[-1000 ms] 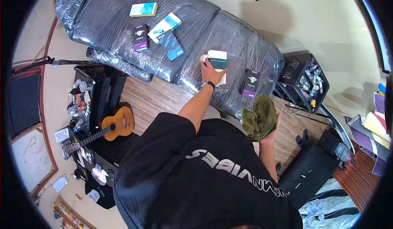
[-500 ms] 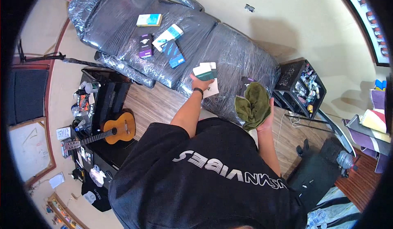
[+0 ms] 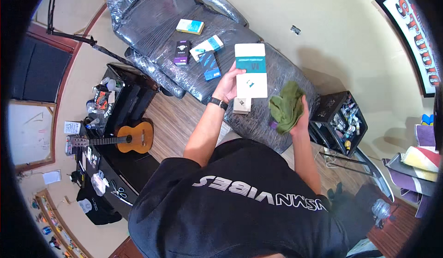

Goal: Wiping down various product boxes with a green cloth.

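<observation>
My left hand (image 3: 227, 86) grips a flat white box with a teal-green band (image 3: 252, 88) by its left edge, raised above the plastic-wrapped recliner bed (image 3: 258, 32). My right hand (image 3: 301, 120) is closed on a crumpled olive-green cloth (image 3: 287, 106), to the right of the box. Below the held box lies a small whitish box (image 3: 241, 105), partly covered. Further up the bed are a white-and-blue box with a yellowish side (image 3: 190, 26), a black-and-purple box (image 3: 182, 53), a second white-and-blue box (image 3: 206, 47) and a blue box (image 3: 211, 66).
A black cart (image 3: 339, 119) filled with bottles stands at the bed's right end. On the left, a guitar (image 3: 134, 138) leans by black furniture (image 3: 134, 92). A framed picture (image 3: 410, 41) hangs on the right wall, above folded striped textiles (image 3: 415, 170).
My left hand has lifted the white-and-green box off the bed and turned its broad face up. The cloth stays in my right hand, its folds shifted. The whole view has shifted slightly.
</observation>
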Demonstrator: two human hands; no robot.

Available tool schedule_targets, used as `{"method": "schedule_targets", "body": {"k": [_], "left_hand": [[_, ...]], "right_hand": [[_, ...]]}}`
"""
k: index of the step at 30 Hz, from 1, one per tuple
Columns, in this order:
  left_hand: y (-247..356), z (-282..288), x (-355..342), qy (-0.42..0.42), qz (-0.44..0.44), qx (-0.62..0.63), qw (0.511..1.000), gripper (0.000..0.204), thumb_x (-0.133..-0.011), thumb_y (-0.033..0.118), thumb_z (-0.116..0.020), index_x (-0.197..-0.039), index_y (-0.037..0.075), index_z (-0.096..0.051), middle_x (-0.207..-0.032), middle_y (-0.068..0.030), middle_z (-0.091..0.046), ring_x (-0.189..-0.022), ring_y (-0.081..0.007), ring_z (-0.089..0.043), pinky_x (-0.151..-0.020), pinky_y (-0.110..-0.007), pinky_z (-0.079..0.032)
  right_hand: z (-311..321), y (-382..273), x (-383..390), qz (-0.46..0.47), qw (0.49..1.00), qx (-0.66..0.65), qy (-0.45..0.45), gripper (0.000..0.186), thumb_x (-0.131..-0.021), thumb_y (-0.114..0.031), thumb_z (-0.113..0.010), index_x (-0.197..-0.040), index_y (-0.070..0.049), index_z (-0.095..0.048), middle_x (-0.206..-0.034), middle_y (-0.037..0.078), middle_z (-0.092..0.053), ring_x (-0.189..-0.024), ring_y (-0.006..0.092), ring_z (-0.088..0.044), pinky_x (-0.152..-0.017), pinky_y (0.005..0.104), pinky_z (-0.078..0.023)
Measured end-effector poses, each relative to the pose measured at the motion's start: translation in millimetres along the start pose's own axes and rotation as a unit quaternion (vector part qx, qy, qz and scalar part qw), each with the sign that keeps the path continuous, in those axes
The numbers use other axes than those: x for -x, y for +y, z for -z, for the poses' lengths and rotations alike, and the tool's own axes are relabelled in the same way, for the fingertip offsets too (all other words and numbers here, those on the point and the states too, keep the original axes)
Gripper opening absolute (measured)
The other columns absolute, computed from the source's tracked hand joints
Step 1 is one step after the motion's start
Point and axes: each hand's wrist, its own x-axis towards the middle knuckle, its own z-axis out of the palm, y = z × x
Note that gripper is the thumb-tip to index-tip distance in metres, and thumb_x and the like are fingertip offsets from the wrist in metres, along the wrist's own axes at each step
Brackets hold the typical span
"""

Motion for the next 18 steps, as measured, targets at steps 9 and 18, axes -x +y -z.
{"method": "schedule_targets", "body": {"k": [9, 18], "left_hand": [[25, -77, -10, -0.144, -0.066, 0.088, 0.983, 0.05, -0.098, 0.02, -0.058, -0.141, -0.002, -0.049, -0.141, -0.0219, -0.057, -0.132, -0.0383, -0.054, -0.111, -0.053, -0.044], [16, -129, -17, -0.101, -0.07, 0.0, 0.992, 0.061, -0.109, 0.051, -0.03, -0.154, 0.011, -0.039, -0.152, -0.0129, -0.049, -0.131, -0.0285, -0.055, -0.112, -0.044, -0.045]], "right_hand": [[-141, -54, 10, 0.334, 0.937, 0.104, -0.015, 0.067, -0.107, -0.054, -0.037, -0.151, -0.005, -0.037, -0.147, 0.014, -0.05, -0.132, 0.0298, -0.052, -0.112, 0.0457, -0.043], [-182, -26, -9, 0.448, 0.459, 0.763, -0.084, 0.06, -0.1, -0.037, -0.054, -0.156, -0.02, -0.041, -0.163, 0.02, -0.027, -0.151, 0.0418, -0.025, -0.121, 0.0607, -0.015]]}}
